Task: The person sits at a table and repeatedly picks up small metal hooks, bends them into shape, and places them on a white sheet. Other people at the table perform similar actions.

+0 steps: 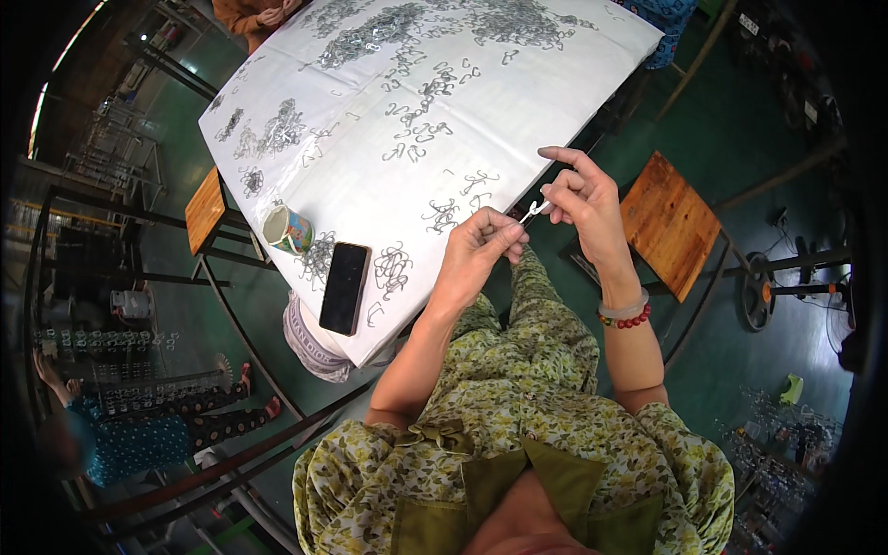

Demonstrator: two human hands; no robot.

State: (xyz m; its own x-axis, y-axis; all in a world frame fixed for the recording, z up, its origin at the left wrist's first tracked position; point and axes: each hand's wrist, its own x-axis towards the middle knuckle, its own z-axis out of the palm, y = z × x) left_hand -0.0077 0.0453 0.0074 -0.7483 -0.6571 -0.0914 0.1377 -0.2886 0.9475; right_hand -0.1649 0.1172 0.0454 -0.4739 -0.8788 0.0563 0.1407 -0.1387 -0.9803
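At the table's near right edge, my left hand (483, 248) pinches one end of a small curved metal hook (528, 215) between thumb and fingertips. My right hand (583, 199) is closed at its thumb and fingers on a whitish piece (539, 207) that meets the hook; its exact kind is too small to make out. The right index finger stretches outward. Just left of my left hand, small piles of bent metal hooks (393, 268) lie on the white tabletop (370, 194). A bracelet circles my right wrist.
A black phone (345, 289) and a printed paper cup (289, 229) stand left of my hands. Larger hook heaps (518, 23) cover the far table. Wooden stools (671, 225) flank it. A cap (314, 342) hangs by the corner. Other people (139, 444) are around, one beside hanging racks.
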